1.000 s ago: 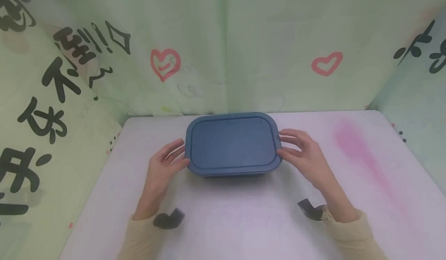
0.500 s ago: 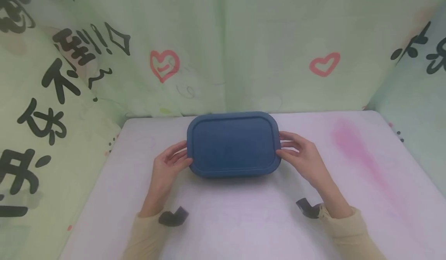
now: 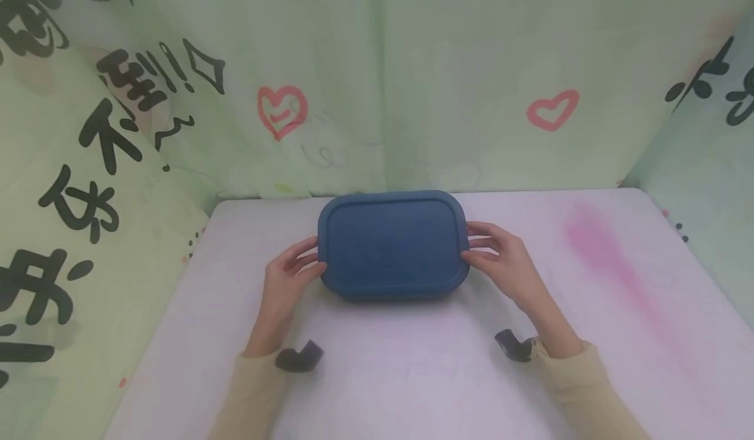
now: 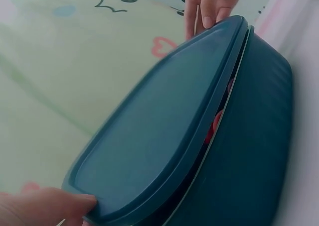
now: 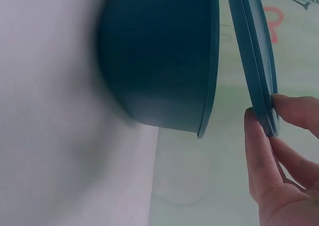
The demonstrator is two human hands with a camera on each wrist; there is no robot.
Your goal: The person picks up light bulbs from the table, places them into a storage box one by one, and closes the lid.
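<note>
A blue rectangular lid (image 3: pixel 393 243) with rounded corners hovers just over a deep blue storage box (image 4: pixel 249 136). In the left wrist view a narrow gap runs between lid and box rim, and something red (image 4: pixel 216 124) shows inside. My left hand (image 3: pixel 284 286) pinches the lid's left edge, thumb on top. My right hand (image 3: pixel 508 263) pinches the opposite edge between thumb and fingers. The right wrist view shows the lid apart from the rim at that end, with a wider gap. From the head view the lid hides the box's inside.
The box stands near the back edge of a white-covered table (image 3: pixel 389 374). A pink stain (image 3: pixel 607 250) marks the cover at right. Pale green curtains (image 3: pixel 448 99) with hearts and black lettering enclose the back and sides.
The lid has come down slightly toward the box, looking a little smaller from above. Both hands keep their grip and have drawn a bit inward with it.
</note>
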